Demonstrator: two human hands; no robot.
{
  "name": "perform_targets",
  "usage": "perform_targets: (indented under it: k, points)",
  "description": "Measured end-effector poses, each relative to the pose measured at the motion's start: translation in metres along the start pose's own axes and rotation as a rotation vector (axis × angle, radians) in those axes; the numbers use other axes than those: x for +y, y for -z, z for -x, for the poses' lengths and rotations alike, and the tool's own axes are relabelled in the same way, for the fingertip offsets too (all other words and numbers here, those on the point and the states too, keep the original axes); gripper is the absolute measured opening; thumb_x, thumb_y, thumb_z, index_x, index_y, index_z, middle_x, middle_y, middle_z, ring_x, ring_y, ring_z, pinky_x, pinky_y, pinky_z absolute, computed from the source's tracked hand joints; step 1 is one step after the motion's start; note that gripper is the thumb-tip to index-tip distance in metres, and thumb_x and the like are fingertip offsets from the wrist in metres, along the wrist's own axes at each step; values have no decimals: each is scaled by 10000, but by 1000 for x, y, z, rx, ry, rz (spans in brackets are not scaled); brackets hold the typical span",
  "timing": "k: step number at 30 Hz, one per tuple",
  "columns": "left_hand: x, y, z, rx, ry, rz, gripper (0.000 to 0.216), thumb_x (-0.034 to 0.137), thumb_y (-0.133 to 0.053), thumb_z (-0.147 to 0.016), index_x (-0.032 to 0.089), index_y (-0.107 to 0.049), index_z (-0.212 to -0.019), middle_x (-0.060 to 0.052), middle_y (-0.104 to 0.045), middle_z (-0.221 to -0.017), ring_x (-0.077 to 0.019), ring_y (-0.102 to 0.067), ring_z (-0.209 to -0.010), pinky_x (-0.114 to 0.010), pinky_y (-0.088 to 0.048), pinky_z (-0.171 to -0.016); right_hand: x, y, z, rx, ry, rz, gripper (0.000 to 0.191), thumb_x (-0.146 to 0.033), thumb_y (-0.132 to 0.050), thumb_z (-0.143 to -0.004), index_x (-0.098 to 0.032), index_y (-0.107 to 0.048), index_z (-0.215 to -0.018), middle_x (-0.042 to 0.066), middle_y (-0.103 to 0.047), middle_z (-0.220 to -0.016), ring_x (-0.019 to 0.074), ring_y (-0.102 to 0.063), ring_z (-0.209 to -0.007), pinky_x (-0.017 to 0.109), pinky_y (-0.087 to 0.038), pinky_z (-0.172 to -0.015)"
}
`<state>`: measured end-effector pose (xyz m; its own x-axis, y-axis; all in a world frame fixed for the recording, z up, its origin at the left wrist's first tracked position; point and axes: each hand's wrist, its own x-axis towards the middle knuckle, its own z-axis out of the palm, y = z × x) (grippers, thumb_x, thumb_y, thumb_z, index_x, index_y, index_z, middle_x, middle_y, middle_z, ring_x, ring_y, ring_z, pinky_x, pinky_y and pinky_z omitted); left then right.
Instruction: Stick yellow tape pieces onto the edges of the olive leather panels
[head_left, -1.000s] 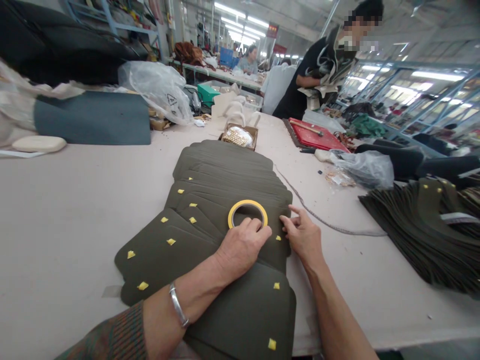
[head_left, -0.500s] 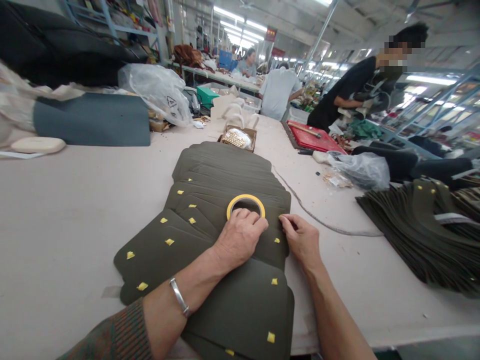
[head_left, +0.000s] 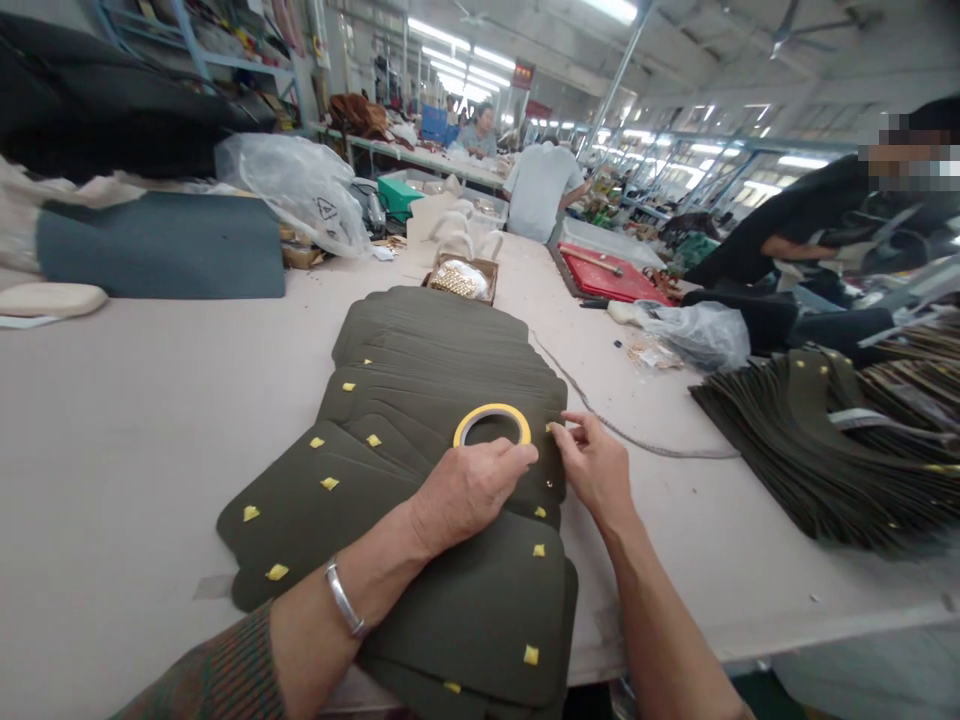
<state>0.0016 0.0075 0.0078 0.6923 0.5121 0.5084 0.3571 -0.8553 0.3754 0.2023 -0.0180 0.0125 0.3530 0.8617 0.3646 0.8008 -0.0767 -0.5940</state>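
Note:
A roll of yellow tape (head_left: 495, 411) is in my left hand (head_left: 469, 492), whose fingers are wrapped over its near side. It lies over a fanned stack of dark olive panels (head_left: 480, 620). At the stack's right edge, the thumb of my right hand (head_left: 596, 462) touches a small yellow tape piece (head_left: 549, 428) on a panel. The index finger is stretched out a little above the thumb, apart from it. Several more yellow squares dot the panels, and a tiny shiny spot (head_left: 550, 484) shows below my right fingertips.
A small box of gold studs (head_left: 459, 279) stands behind the stack. A dark cord (head_left: 637, 443) runs to the right, toward a pile of dark strips (head_left: 810, 470). Plastic bags, a red board (head_left: 611, 274) and a blue-grey sheet (head_left: 161, 245) lie farther back. Other people work beyond.
My view has shifted right. My right thumb and index finger, pinched together before, are now apart by the tape piece. The tape roll is tilted flatter. The person in dark clothes appears farther right.

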Motion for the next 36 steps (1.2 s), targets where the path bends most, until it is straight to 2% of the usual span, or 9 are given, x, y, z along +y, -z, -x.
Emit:
perform_targets:
  k: [2, 4, 10, 18, 22, 27, 30, 33, 36]
  points:
    - [0, 1, 1, 47, -2, 37, 338, 200, -385, -963, 190, -432, -1298, -42, -669, -987, -142, -653, -892, -265, -536, -807, -4, 7, 15, 53, 41, -135, 283, -392, -556, -846, -175, -668, -988, 28, -700, -744, 156, -631, -614, 285, -503, -617]
    - [1, 1, 3, 54, 16, 44, 436, 216, -415, -955, 181, -334, -1383, -62, -678, -1062, -157, -666, -941, -283, -544, -834, -10, 14, 29, 14, 153, -215, 225, -346, -556, -863, -184, -677, -964, 46, -718, -826, 162, -652, -679, 291, -529, -647]
    - [3, 0, 6, 2, 38, 64, 422, 188, -450, -936, 144, -334, -1340, -85, -681, -1074, -189, -675, -963, -305, -547, -832, -31, 17, 45, -100, 548, -144, 176, -153, -520, -876, -210, -644, -987, 66, -702, -932, 174, -654, -857, 316, -537, -781]
    - [5, 4, 5, -40, 39, 68, 154, 197, -417, -956, 186, -496, -1087, -29, -666, -937, -160, -656, -902, -275, -527, -789, -31, 10, 50, -27, 585, 14, 139, -122, -487, -870, -189, -599, -821, 16, -633, -710, 130, -588, -633, 247, -469, -605]
    - [6, 4, 3, -44, 35, -7, 203, 221, -362, -974, 177, -546, -900, -17, -611, -783, -148, -620, -748, -248, -505, -678, -36, 6, 59, 18, 417, -44, 123, -163, -526, -844, -187, -634, -791, 5, -629, -671, 125, -579, -585, 244, -461, -581]
    - [11, -1, 3, 30, -43, -51, 235, 199, -342, -962, 166, -547, -851, -20, -580, -742, -141, -572, -691, -240, -470, -636, -35, 3, 57, -75, -150, -449, 164, -313, -596, -803, -172, -646, -735, -16, -609, -557, 120, -562, -483, 231, -470, -477]
    - [12, -6, 3, 41, -36, -77, 219, 210, -346, -969, 168, -542, -881, -19, -582, -760, -146, -557, -704, -254, -461, -653, -16, 8, 49, -98, -365, -589, 271, -419, -687, -715, -151, -653, -707, -10, -602, -535, 126, -561, -477, 249, -501, -474]
    - [9, -10, 0, -32, -10, -192, 175, 206, -387, -961, 179, -539, -879, -26, -587, -786, -181, -540, -755, -294, -447, -670, 4, 16, 46, -218, -406, -603, 358, -478, -740, -658, -136, -690, -753, 24, -646, -599, 142, -586, -534, 268, -523, -512]
    - [6, -12, -3, -131, -21, -278, 101, 182, -450, -931, 189, -544, -895, -36, -592, -834, -205, -518, -794, -329, -427, -694, 16, 19, 48, -294, -359, -527, 375, -496, -717, -694, -134, -703, -792, 36, -653, -624, 137, -572, -539, 257, -497, -513]
